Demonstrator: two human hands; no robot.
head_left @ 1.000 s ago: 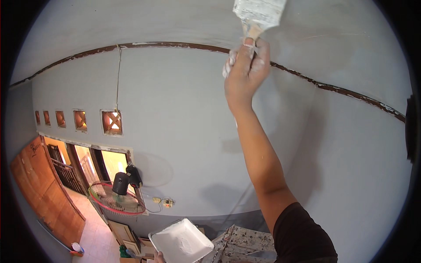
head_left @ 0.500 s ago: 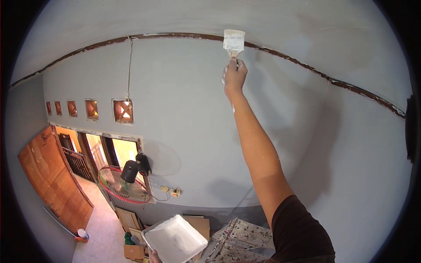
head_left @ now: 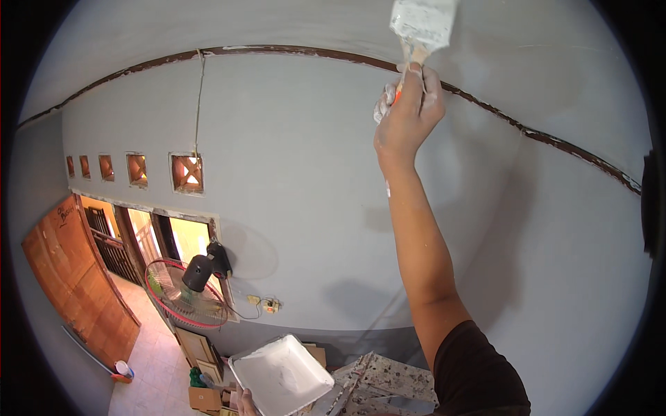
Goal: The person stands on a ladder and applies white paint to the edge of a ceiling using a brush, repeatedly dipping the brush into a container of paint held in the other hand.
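My right hand (head_left: 411, 114), smeared with white paint, is closed around the handle of a wide paintbrush (head_left: 422, 24). The bristles point up and carry white paint; they overlap the pale ceiling (head_left: 298, 24), and I cannot tell whether they touch it. Just below the brush runs the dark brown trim strip (head_left: 326, 53) between ceiling and wall. Low in the view my left hand (head_left: 245, 401) grips the near left edge of a white paint tray (head_left: 284, 374), with only some fingers showing. A thin layer of white paint lies inside the tray.
A paint-spattered platform (head_left: 388, 378) stands below, beside the tray. A wall fan (head_left: 191, 284) with a red rim hangs left, near a socket (head_left: 270, 306). Farther left are a wooden door (head_left: 80, 277), small vent openings (head_left: 187, 173) and a hanging cord (head_left: 200, 104).
My right hand and the brush have moved up, rightward and closer to me, away from the trim strip. The tray has shifted slightly to the right, still in my left hand.
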